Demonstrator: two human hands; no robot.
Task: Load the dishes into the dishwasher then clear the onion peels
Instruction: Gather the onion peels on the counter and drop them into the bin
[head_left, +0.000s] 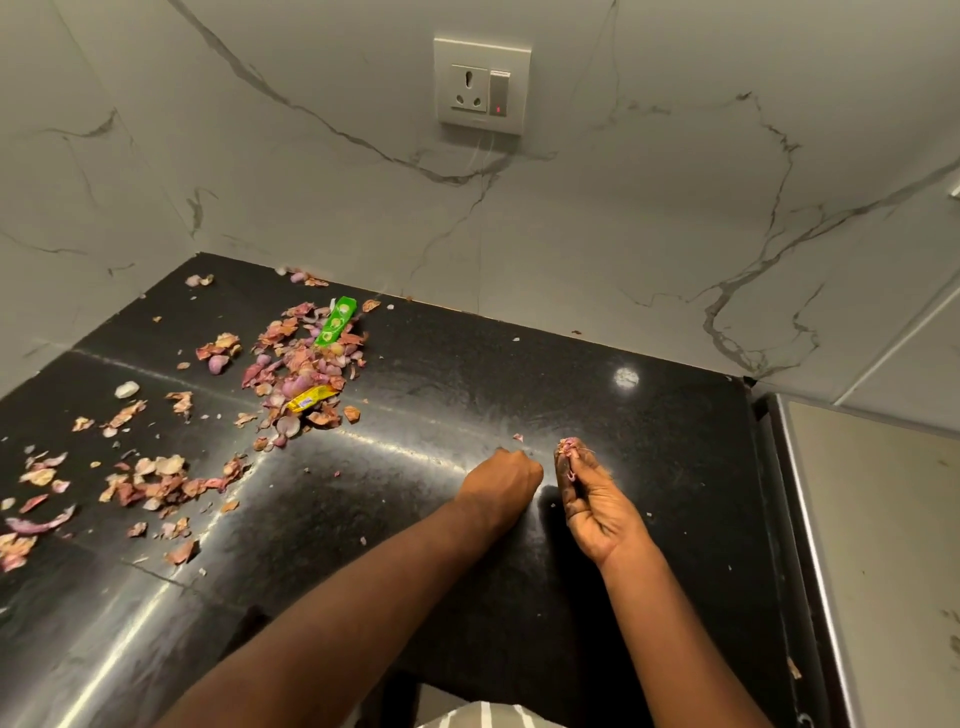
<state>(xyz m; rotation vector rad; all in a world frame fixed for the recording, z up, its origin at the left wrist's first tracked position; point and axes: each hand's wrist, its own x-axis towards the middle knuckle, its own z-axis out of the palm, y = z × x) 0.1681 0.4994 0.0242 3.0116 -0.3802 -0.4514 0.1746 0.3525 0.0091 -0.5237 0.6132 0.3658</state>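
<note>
Here dry pink-purple onion peels (306, 364) litter the counter (571, 395) — right hand (592, 499) pinching some, left hand (501, 480) clenched.

Black countertop (649, 467), white marble-look wall with socket (482, 85). Onion peels (301, 369) scattered on the left, green wrapper (335, 321) and yellow wrapper (310, 398) among the main pile. Left hand (501, 480) knuckles up, fingers curled down on the counter. Right hand (589, 499) just beside it, fingertips pinching a few peel bits (568, 447).
</note>
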